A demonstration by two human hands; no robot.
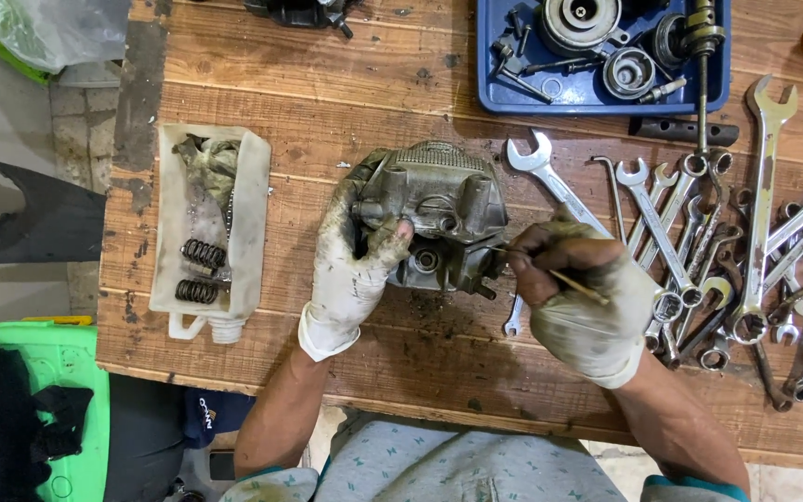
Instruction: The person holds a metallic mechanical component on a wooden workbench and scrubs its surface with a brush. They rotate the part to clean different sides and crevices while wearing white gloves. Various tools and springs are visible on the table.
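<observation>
Grey metal engine head (439, 214) sits on wooden bench (327, 84), dirty, finned top facing up, ports facing the person. Left hand (355, 265) in a soiled white glove grips the head's left side, thumb pressed on its front face, fingers wrapped round the far edge. Right hand (578, 297), also gloved and grimy, is closed in a pinch on a thin stick (550, 271); the stick's tip points left at the head's lower right corner, touching or nearly touching, can't tell which. Stick's other end pokes out past the right hand's knuckles. Just behind the right hand lies a silver wrench (550, 177), its open end near the head's right side, its lower ring end showing below the head. Right of the right hand: a heap of wrenches (745, 260), overlapping, mostly combination type, spread toward the bench's edge. Farther beyond the right hand, a blue tray (513, 98) holding round metal parts and small bolts, a long rod standing over its right side. Left of the left hand, well apart: a cut-open white plastic jug (253, 214) lying flat, with two dark coil springs (202, 270) and a dirty rag (208, 163) inside. Beyond the bench's left edge, a green crate (85, 390) with dark cloth on it. Dirt specks on the bench under the head.
</observation>
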